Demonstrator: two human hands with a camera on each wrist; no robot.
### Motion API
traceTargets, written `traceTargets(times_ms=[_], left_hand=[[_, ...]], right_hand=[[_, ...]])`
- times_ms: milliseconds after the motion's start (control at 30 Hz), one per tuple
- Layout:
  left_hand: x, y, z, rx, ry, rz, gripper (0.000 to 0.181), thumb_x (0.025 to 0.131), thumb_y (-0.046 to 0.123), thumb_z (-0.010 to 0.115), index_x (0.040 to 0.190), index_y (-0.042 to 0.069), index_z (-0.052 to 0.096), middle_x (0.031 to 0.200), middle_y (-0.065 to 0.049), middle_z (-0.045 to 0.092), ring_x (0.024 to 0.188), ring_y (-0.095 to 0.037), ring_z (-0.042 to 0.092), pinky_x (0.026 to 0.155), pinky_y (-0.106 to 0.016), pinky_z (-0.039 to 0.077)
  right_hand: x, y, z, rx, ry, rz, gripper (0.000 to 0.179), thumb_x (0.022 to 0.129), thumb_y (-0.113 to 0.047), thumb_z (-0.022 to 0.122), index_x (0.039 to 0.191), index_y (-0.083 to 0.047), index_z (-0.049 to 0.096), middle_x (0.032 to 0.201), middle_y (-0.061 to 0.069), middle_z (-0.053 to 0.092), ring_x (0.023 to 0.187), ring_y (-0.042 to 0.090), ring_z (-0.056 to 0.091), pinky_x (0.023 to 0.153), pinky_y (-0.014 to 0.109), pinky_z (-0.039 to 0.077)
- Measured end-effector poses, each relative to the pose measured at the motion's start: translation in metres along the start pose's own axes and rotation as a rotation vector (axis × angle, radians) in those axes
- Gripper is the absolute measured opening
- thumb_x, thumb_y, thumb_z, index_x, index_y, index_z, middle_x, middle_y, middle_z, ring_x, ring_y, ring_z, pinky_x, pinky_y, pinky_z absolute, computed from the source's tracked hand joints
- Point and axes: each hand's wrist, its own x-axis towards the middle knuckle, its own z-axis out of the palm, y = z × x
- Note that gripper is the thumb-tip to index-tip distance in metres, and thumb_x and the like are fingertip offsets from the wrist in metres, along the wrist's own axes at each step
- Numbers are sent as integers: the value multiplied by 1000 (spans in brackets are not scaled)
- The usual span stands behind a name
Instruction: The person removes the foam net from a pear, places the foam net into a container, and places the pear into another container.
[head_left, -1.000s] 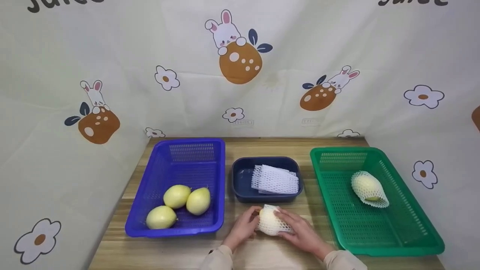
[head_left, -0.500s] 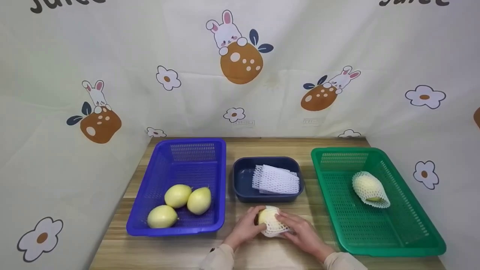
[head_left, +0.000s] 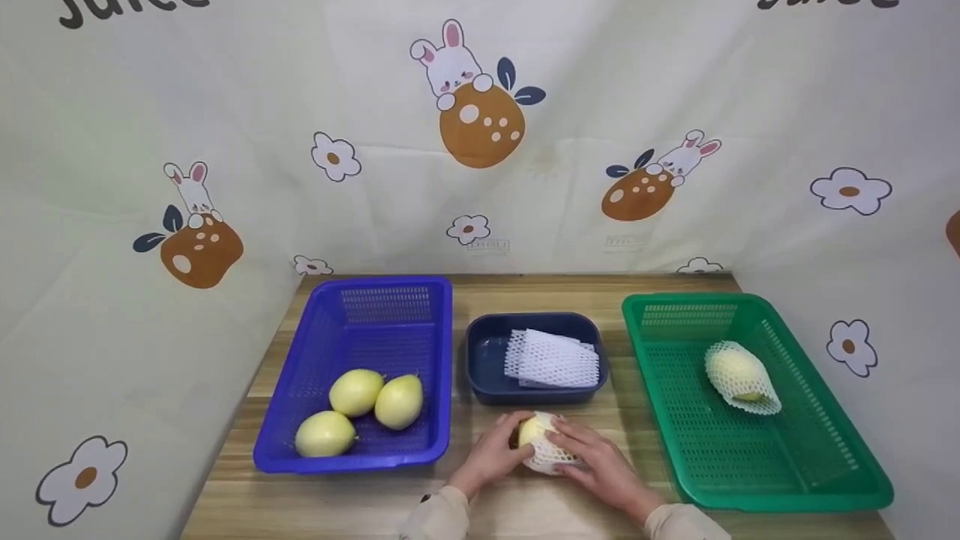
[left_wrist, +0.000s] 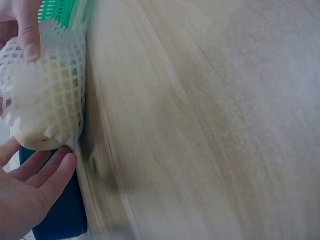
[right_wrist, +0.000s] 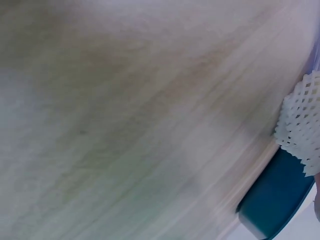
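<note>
A pale yellow pear (head_left: 530, 432) sits in a white foam net sleeve (head_left: 556, 455) at the front middle of the wooden table. My left hand (head_left: 493, 450) holds its bare left end, thumb in front and fingers behind. From the other side, my right hand (head_left: 602, 463) grips the sleeved part. In the left wrist view, the net (left_wrist: 67, 75) covers most of the fruit, and my left fingertips (left_wrist: 65, 162) touch the uncovered end. Only the ragged net edge (right_wrist: 300, 125) shows in the right wrist view, where most of my right hand is out of frame.
At left, a blue basket (head_left: 442, 360) holds three bare pears (head_left: 324, 433). A dark blue tray (head_left: 484, 360) with folded foam nets (head_left: 559, 360) stands just behind my hands. At right, a green basket (head_left: 720, 465) contains one netted pear (head_left: 739, 375).
My left thumb has come round to the front of the pear, and more of its bare yellow left side shows. My right hand has shifted slightly along the net.
</note>
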Motion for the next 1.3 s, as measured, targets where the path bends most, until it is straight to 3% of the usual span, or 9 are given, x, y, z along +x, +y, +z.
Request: traceTargets(times_ms=[67, 267, 367, 600, 800, 1067, 1300], left_hand=[[0, 0, 0, -8, -6, 0, 46, 76, 18, 63, 120, 10, 51, 107, -3, 52, 97, -23, 51, 82, -35, 39], [2, -1, 0, 13, -35, 0, 58, 69, 14, 67, 123, 11, 47, 109, -5, 51, 96, -21, 51, 82, -35, 40], [1, -1, 2, 35, -54, 2, 66, 65, 14, 69, 126, 11, 43, 112, -7, 50, 96, -21, 50, 81, -34, 40], [5, -3, 8, 56, -79, 5, 76, 62, 12, 72, 130, 8, 37, 118, -12, 47, 98, -22, 50, 81, -34, 41], [6, -6, 10, 64, -50, -3, 70, 61, 15, 74, 124, 13, 42, 109, -8, 49, 90, -21, 51, 74, -32, 43], [4, -7, 6, 8, -12, 13, 64, 56, 15, 75, 111, 13, 44, 99, -4, 47, 85, -18, 49, 72, -29, 42], [0, -9, 3, -61, 14, 21, 64, 58, 22, 78, 110, 12, 42, 104, -4, 52, 85, -18, 52, 72, -30, 42]], right_hand=[[-1, 0, 0, 1, -5, 13, 55, 71, -24, 73, 121, -13, 54, 126, 9, 47, 110, 28, 47, 88, 37, 39], [-3, -1, 2, 9, -130, 126, 75, 72, -27, 72, 135, -13, 36, 138, 13, 30, 115, 30, 40, 85, 42, 40], [-4, -1, 3, 9, -142, 141, 77, 71, -22, 72, 137, -13, 33, 138, 15, 29, 114, 30, 41, 84, 42, 41], [-5, 1, 4, -5, -106, 111, 74, 70, -15, 70, 135, -8, 36, 135, 17, 34, 112, 30, 44, 85, 42, 40], [-7, 2, 2, -6, -43, 81, 68, 69, -15, 72, 131, -7, 42, 129, 16, 42, 110, 28, 47, 86, 38, 40], [-7, 4, 2, 13, 16, 7, 63, 66, -1, 70, 125, -3, 48, 119, 14, 52, 103, 27, 53, 87, 33, 40], [-6, 3, -3, 11, 42, 15, 54, 67, 10, 60, 119, -7, 56, 113, 11, 57, 100, 23, 55, 84, 32, 42]])
